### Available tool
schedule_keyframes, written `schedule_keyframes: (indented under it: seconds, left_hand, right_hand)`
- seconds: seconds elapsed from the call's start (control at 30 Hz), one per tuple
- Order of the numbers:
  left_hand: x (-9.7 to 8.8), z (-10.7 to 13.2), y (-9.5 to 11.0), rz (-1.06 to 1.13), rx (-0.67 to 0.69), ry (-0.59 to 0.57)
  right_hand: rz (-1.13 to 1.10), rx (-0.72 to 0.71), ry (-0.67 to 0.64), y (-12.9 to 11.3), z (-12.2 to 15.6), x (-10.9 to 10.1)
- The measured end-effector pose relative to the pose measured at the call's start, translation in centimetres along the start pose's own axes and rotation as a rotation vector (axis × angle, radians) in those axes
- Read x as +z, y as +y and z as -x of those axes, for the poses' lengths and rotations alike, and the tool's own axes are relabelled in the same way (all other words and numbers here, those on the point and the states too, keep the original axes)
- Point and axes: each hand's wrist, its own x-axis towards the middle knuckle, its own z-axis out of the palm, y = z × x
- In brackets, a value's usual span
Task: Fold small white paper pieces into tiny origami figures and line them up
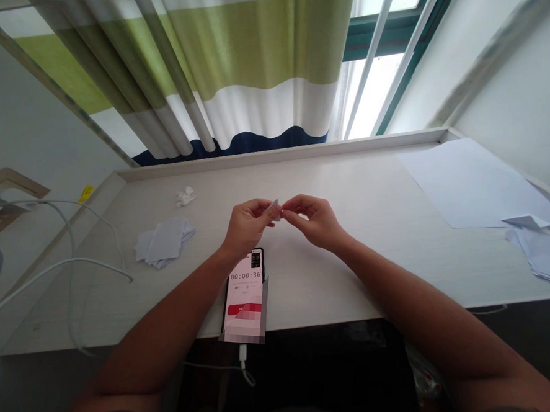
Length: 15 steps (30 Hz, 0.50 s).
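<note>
Together, hands (248, 224) pinching folded paper (275, 210)

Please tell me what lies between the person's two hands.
The head view shows a small folded white paper at the fingertips of the left hand and right hand.

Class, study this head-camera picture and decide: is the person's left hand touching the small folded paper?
Touching. The head view plainly shows the left hand pinching the paper between thumb and fingers.

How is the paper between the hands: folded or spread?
Folded: the small paper shows angled creases, pinched between left hand and right hand.
</note>
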Motion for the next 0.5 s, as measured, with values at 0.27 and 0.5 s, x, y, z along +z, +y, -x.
schedule_keyframes:
  seconds: [0.27,0.5]
  left_hand:
    - [0.06,0.48,-0.5,-0.026,-0.052,-0.213]
    - [-0.02,0.38,-0.35,-0.054,-0.053,-0.279]
  right_hand:
    - [0.083,-0.045,0.007,-0.17,-0.45,-0.67]
    - [-0.001,0.019,0.075,0.08,-0.48,-0.46]
